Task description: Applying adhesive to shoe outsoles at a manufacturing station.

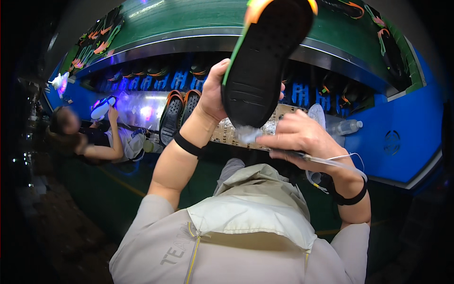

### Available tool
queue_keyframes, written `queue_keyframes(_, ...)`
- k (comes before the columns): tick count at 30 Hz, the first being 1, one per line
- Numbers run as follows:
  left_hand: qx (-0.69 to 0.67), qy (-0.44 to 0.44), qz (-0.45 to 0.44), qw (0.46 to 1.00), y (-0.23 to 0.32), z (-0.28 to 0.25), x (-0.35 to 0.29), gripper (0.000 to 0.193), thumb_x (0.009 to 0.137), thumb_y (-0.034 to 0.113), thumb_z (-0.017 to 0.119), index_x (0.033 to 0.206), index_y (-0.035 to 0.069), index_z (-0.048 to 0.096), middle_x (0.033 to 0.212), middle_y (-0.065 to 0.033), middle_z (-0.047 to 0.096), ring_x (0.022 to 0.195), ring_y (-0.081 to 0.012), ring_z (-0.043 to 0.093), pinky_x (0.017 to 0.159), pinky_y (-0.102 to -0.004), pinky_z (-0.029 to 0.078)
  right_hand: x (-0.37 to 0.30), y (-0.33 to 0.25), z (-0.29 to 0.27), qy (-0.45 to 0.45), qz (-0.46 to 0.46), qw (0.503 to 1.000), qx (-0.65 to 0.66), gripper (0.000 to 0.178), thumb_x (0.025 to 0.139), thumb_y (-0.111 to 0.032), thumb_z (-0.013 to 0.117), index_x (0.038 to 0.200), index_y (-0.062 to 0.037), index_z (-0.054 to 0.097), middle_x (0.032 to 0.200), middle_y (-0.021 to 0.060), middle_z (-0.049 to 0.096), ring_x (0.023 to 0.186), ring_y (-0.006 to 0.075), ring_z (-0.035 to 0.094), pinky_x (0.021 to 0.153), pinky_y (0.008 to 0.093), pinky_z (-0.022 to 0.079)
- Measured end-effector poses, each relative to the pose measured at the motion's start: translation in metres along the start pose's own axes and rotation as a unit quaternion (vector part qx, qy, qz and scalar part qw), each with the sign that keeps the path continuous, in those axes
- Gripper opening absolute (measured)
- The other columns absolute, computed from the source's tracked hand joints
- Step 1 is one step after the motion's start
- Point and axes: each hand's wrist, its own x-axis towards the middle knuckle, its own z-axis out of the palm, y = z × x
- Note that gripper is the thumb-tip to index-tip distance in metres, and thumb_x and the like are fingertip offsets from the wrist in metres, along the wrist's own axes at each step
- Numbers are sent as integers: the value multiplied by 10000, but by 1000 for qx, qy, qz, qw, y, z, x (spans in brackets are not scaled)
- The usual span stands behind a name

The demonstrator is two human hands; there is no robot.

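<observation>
My left hand [216, 92] grips a shoe [255, 61] by its side and holds it raised. Its broad face toward me is black, with dots at the far end, ridges across the near part, and orange and green trim. My right hand [300, 137] is closed at the shoe's near end. At its fingertips a white fluffy wad [247, 134], blurred, touches that end of the shoe. A slim dark pen-like tool [294, 154] lies in the same hand, and a clear tube [333, 163] runs from it along my wrist. The fingers of my left hand behind the shoe are mostly hidden.
Two dark shoes [172, 116] with orange trim stand left of my left forearm. A plastic bottle [349, 127] lies at right. Beyond, blue racks [179, 81] hold shoes under a green conveyor [184, 21] with a metal edge. At left a co-worker [101, 146] holds a lit shoe.
</observation>
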Motion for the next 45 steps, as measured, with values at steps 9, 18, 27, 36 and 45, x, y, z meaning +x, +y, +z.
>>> queue_keyframes(9,0,47,-70,996,14,-16,14,465,1091,302,445,1351,-40,622,1256,-211,719,1094,-276,735,967,-403,598,-5,1,-15,-70,-3,996,54,391,813,-113,825,1196,-137,751,870,35,641,867,248,621,789,384,457)
queue_keyframes(18,201,239,-160,936,16,20,29,383,1091,293,531,1288,-2,677,1154,-128,759,993,-196,745,880,-314,598,-18,3,-11,-11,25,999,24,374,817,-126,828,1185,-128,760,867,31,620,852,255,583,795,415,421)
queue_keyframes(27,-45,84,-153,984,-41,-21,18,822,1049,593,319,1556,-49,398,1426,-350,567,1249,-482,631,1119,-586,479,-86,-15,-6,174,81,976,105,352,876,-190,824,1202,-69,773,859,65,660,788,245,607,754,362,467)
queue_keyframes(36,-136,-54,-36,989,-85,59,253,807,1094,558,319,1597,-68,237,1581,-379,336,1409,-521,465,1155,-643,432,-145,-47,17,350,179,911,128,373,853,-183,842,1167,6,777,788,73,641,693,197,566,677,331,440)
queue_keyframes(45,247,74,-165,952,-98,41,199,596,1097,344,497,1466,-124,484,1368,-340,608,1178,-401,693,948,-460,601,-148,-36,48,357,254,887,143,426,875,-287,836,1130,46,764,806,84,637,701,197,565,648,316,431)
